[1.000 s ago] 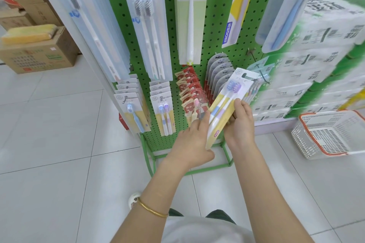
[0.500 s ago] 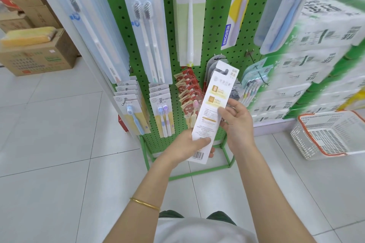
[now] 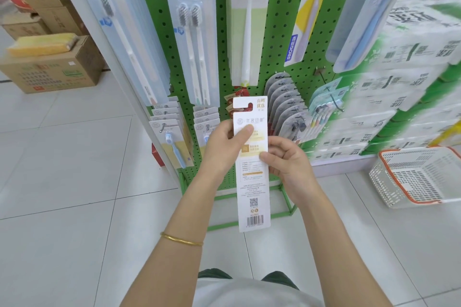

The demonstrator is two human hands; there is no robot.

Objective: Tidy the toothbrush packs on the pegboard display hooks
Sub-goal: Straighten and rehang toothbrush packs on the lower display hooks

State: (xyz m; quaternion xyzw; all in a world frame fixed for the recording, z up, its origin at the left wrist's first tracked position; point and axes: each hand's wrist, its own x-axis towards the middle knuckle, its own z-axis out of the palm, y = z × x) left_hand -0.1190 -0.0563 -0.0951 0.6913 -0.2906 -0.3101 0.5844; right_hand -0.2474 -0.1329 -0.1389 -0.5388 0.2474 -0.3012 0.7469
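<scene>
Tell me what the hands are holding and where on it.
Both hold one toothbrush pack, its printed back toward the camera: the left hand grips its upper left edge; the right hand pinches its right edge near the middle.

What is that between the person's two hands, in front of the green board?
A white toothbrush pack, upright, its printed back toward the head camera. The left hand pinches its upper part, the right hand its middle.
</scene>
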